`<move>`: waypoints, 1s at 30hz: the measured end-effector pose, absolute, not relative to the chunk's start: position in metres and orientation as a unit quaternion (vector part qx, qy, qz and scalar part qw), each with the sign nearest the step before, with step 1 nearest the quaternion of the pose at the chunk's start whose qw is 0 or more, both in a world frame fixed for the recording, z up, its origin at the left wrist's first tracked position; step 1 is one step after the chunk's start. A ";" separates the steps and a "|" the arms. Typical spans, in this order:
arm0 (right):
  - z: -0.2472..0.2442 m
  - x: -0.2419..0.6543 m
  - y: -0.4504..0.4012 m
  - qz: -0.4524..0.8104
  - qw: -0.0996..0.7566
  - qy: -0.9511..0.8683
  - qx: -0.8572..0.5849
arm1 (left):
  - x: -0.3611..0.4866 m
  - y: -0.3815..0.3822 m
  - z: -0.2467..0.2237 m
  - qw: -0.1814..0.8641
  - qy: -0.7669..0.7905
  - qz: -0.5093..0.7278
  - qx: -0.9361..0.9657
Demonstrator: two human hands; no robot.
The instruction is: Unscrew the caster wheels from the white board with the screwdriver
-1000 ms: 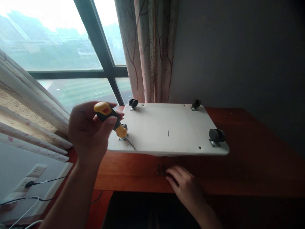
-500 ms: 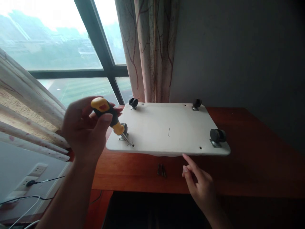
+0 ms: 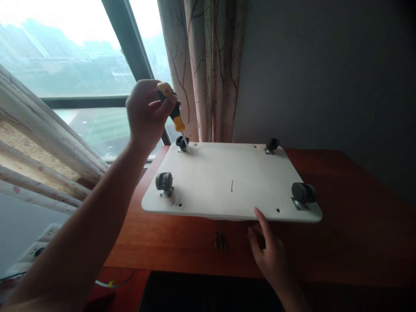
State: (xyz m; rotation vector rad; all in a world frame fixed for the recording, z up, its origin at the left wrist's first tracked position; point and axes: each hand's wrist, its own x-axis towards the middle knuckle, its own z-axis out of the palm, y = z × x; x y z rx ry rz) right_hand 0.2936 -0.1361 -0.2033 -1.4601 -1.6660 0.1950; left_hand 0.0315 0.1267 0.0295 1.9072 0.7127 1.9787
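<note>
My left hand (image 3: 151, 110) is closed round the handle of a yellow and black screwdriver (image 3: 171, 106). Its shaft slants down beside the far left caster (image 3: 182, 143), its tip near the board's surface. The white board (image 3: 208, 173) lies on the table with casters pointing up at its corners, including the near left caster (image 3: 164, 182). My right hand (image 3: 271, 251) has its index finger stretched to the board's front edge, its other fingers loosely bent, holding nothing visible. Dark marks and small holes show on the board.
Several screws (image 3: 221, 239) lie on the wooden table (image 3: 162, 247) in front of the board. Curtains (image 3: 211, 73) and a window stand behind and to the left. Sockets (image 3: 32, 251) with a plugged cord are at the lower left.
My left hand has moved up and away with the screwdriver, from the near left corner to the far left one. My right hand stays by the front edge. The view has shifted slightly.
</note>
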 end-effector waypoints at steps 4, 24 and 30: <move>-0.204 0.295 -0.136 0.095 0.442 -0.671 -0.587 | 0.034 0.166 0.019 0.181 0.276 0.670 0.665; -0.200 0.299 -0.135 0.089 0.459 -0.668 -0.579 | 0.035 0.211 -0.012 0.219 0.270 0.657 0.669; -0.200 0.299 -0.134 0.089 0.463 -0.666 -0.578 | 0.037 0.207 -0.011 0.230 0.270 0.645 0.677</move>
